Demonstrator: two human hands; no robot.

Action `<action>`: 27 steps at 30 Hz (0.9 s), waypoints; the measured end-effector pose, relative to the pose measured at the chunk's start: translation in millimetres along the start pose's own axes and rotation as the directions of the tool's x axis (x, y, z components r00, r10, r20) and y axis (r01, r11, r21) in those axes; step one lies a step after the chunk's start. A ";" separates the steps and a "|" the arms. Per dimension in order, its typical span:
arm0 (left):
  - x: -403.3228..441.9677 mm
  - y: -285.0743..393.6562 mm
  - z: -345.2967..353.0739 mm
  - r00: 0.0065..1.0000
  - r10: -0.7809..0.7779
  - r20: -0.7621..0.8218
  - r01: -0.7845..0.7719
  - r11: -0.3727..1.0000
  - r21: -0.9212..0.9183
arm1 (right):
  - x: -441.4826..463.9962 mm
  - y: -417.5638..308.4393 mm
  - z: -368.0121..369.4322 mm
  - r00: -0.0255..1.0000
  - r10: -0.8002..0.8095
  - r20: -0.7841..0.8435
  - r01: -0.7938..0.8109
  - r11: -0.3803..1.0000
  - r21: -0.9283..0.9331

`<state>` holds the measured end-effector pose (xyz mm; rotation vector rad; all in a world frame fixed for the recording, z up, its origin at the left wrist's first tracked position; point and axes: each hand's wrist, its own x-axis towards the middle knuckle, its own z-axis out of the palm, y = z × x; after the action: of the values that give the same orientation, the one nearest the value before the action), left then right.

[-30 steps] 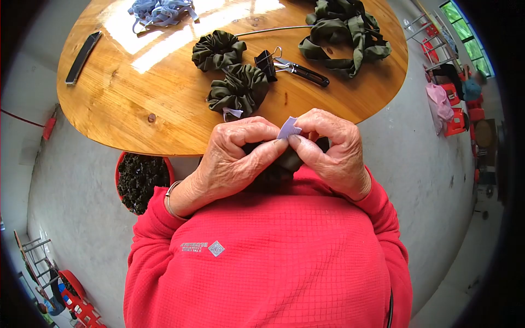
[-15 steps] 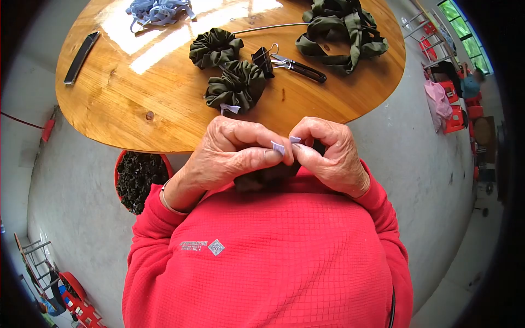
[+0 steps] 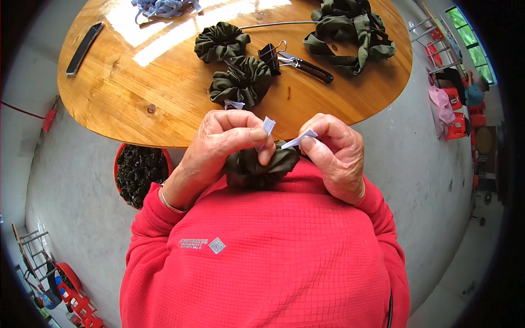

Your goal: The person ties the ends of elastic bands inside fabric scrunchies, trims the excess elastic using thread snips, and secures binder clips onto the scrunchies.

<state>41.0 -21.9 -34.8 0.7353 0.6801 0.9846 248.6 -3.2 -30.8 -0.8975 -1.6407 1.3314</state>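
Note:
My left hand pinches one end of a pale elastic strip between thumb and fingers. Another pale end is pinched in my right hand, a short way apart from the first. Below and between both hands hangs a gathered dark green fabric ring, partly hidden by my left fingers. On the table just beyond lie two dark green scrunchies, the nearer with a pale tab on it.
On the wooden table are a black binder clip, small black-handled snips, green fabric loops, blue elastic and a black bar. A red tub of dark scraps stands below the edge.
The two pale ends, close together before, are now apart, one in each hand. My hands have separated slightly, and more of the green fabric ring shows between them.

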 end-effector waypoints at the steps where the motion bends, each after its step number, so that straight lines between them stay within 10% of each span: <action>1: 0.8 -1.2 2.3 1.000 0.001 -0.031 0.001 0.996 0.088 | 0.6 -0.2 1.2 0.993 -0.119 0.009 0.119 0.988 -0.101; 8: 6.3 14.1 16.9 0.985 -0.167 0.037 0.133 0.882 0.452 | 16.3 -17.4 -1.3 0.769 -0.556 0.316 0.631 0.577 -0.519; 18: 4.6 -3.2 12.3 0.981 -0.014 0.195 -0.079 0.884 0.461 | 15.2 -13.3 -3.4 0.932 -0.246 0.267 0.324 0.896 -0.305; 27: 6.6 -2.3 13.9 0.998 -0.056 0.015 0.047 0.930 0.365 | 14.4 -8.0 -10.7 0.964 -0.125 0.235 0.178 0.959 -0.221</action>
<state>55.6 -20.0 -29.8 1.0488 0.8694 0.8063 252.2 12.6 -19.5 -0.7634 -2.0338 1.1740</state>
